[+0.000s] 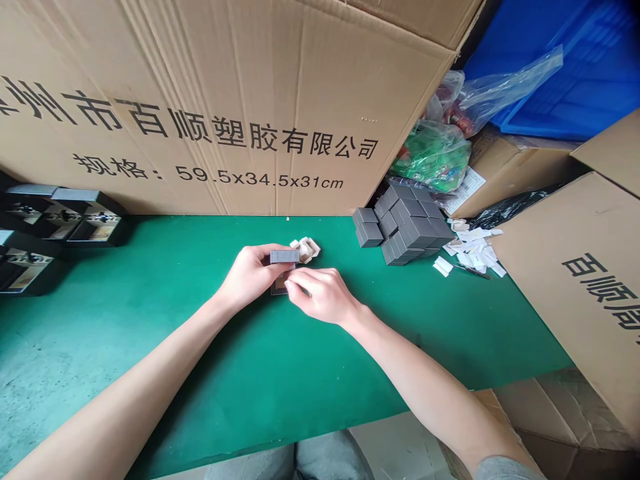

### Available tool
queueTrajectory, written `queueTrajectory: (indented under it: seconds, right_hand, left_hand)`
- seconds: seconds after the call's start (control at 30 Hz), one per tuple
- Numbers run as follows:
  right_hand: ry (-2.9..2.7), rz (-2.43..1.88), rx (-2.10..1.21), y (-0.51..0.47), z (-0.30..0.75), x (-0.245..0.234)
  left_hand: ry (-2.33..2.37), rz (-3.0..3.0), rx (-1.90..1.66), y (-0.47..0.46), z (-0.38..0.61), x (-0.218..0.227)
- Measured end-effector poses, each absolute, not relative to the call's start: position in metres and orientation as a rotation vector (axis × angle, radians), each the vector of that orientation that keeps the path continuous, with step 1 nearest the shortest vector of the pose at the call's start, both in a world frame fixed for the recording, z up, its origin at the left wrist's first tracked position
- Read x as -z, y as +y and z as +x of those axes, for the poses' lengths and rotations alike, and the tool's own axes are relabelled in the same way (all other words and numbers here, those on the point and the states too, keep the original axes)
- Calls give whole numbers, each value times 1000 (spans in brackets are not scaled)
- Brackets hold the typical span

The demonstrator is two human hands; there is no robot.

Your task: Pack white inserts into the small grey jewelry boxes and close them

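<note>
My left hand (250,273) is curled around a small grey box (284,257) held just above the green table (150,320), fingers on its top edge. Touching the same box from the right, my right hand (320,293) has its fingers bent and pinched at the lower part of the box, where a tan inner part shows. Just behind the box lie a few small beige pieces (306,249). What my right fingers pinch is partly hidden.
A large printed cardboard carton (225,100) stands along the table's back. Several grey boxes (405,223) are stacked at the right, with small white pieces (473,250) beside them. Open black boxes (60,213) sit at the left. More cartons (585,267) crowd the right.
</note>
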State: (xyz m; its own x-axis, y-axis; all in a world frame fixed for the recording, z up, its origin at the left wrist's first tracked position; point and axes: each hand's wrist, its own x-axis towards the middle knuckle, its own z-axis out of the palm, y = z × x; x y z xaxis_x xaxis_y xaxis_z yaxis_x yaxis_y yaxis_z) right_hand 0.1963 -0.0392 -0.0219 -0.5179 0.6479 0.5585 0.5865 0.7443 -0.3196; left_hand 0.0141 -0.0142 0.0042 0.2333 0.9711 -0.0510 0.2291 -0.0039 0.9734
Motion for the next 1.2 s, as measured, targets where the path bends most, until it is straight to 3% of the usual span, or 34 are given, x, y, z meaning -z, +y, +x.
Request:
queueTrajectory:
  seconds: [0.23,0.43,0.6,0.83,1.2]
  right_hand:
    - [-1999,-1049,-405,-38,201,18]
    - [-1640,-1261,-373,-28,214,16]
    - [-1822,-1195,-137,-17,221,21]
    - [-2084,-1274,-56,-16,215,27]
    - [-1906,-1202,-200,-16,218,24]
  left_hand:
    - [993,1588,-815,-3,1,0]
    - [1043,1551,-856,-1,0,3]
    - [1108,1367,-997,2,-1,-2]
    - [1075,1070,-1178,9,-5,-1]
    - [957,944,-1180,10,-5,-4]
